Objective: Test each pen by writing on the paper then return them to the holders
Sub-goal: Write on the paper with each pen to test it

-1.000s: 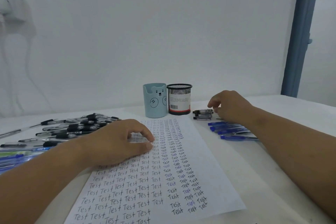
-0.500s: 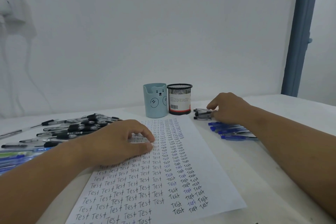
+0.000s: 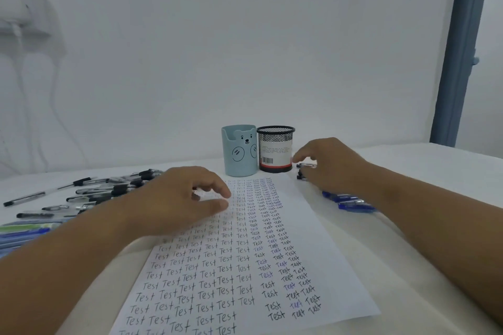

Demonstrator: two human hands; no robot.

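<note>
On the table (image 3: 408, 266), white paper (image 3: 313, 228) crowded with handwritten "Test" columns

A white paper (image 3: 245, 258) crowded with handwritten "Test" lies flat at 6 o'clock. At 12 o'clock, 2 upright holders touch: a blue bear cup (image 3: 239, 150) and a black mesh cup (image 3: 275, 148). Black pens (image 3: 109, 190) lie scattered at 9 o'clock, blue pens (image 3: 349, 202) at 3 o'clock.

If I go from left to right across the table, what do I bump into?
Pile of black pens → left hand on the paper → blue bear holder → black mesh holder → right hand at some black pens → blue pens.
</note>
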